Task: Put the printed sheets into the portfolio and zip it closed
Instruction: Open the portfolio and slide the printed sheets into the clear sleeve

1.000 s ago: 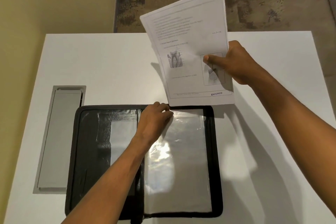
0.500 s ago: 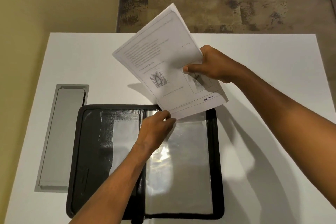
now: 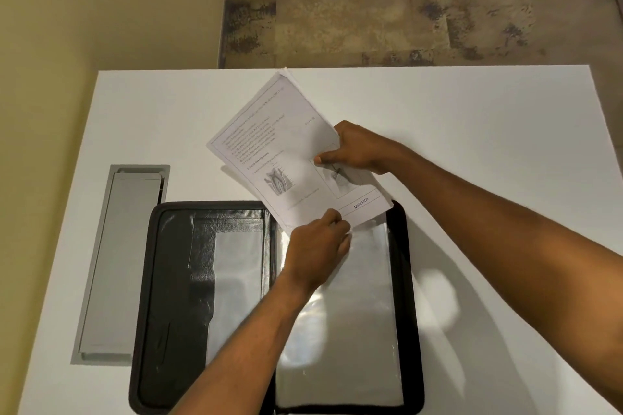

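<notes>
The step in hand is the insertion itself: the printed sheets [image 3: 290,158] have yet to go into the portfolio [image 3: 409,280], which lies unzipped and spread flat on the near part of the white table [image 3: 488,145], just right of a grey cable hatch [image 3: 118,263] set into the tabletop. The right hand [image 3: 357,148] holds the sheets in the air by their right edge, thumb pressed on the printed face and the other fingers curled behind the paper. The stack is tilted, its far corner pointing away and to the left, and its near edge hangs over the far rim of the portfolio's right half. That half carries a clear sleeve [image 3: 354,313]. The left hand [image 3: 317,249] is at the sleeve's far edge with its fingers curled, and they appear to pinch the sleeve's lip just where the sheets' near edge meets them; whether they also catch the paper cannot be told. The next move probably calls for squaring the tilted stack to the sleeve, holding the lip lifted and sliding the sheets toward the person under the plastic. Folding the cover over and zipping it remain to be done.
</notes>
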A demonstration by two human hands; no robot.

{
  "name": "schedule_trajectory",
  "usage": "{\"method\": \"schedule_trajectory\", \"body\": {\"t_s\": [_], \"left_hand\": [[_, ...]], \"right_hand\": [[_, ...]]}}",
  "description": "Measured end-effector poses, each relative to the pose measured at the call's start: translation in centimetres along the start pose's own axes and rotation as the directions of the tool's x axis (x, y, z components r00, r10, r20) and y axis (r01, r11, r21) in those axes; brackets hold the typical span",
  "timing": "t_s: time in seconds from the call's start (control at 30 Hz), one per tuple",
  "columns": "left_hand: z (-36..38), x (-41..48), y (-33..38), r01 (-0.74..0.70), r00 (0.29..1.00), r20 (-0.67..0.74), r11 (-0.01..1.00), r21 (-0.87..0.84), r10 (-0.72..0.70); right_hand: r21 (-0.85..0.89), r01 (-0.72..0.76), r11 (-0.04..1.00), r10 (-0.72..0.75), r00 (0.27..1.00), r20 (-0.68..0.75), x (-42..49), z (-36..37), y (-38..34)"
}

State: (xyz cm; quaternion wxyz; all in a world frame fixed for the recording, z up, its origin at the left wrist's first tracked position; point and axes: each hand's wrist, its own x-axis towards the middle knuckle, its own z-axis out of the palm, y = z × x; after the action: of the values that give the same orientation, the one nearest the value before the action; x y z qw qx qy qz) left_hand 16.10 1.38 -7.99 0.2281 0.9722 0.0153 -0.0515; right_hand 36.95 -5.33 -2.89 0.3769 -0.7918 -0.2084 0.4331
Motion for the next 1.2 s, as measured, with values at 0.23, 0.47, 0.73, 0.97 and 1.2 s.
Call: {"method": "schedule_trajectory", "body": {"t_s": [0.23,0.47,0.73,0.97,1.2], "left_hand": [[0.8,1.4,3.1,0.072,0.997,0.03,0.997,-0.031,-0.071],[1.0,2.9,5.9,0.146,0.989,0.038,0.989,-0.016,-0.145],[-0.2,3.8,8.5,0.113,0.985,0.122,0.99,0.089,-0.123],[-0.7,4.1,9.1,0.111,0.972,0.201,0.99,0.085,-0.126],[-1.3,4.9,9.5,0.09,0.981,0.164,0.993,0.08,-0.102]], "right_hand": [[0.009,0.032,0.999,-0.031,0.999,-0.045,1.2,-4.0,-0.4],[-0.004,0.043,0.999,-0.043,0.998,-0.037,1.3,-4.4,0.1],[0.102,0.021,0.995,-0.021,1.0,0.0,2.6,-2.2,1.6],[0.134,-0.021,0.991,0.022,1.0,-0.005,3.6,-1.5,2.6],[0.103,-0.005,0.995,0.006,1.0,-0.009,3.9,-1.1,2.5]]}}
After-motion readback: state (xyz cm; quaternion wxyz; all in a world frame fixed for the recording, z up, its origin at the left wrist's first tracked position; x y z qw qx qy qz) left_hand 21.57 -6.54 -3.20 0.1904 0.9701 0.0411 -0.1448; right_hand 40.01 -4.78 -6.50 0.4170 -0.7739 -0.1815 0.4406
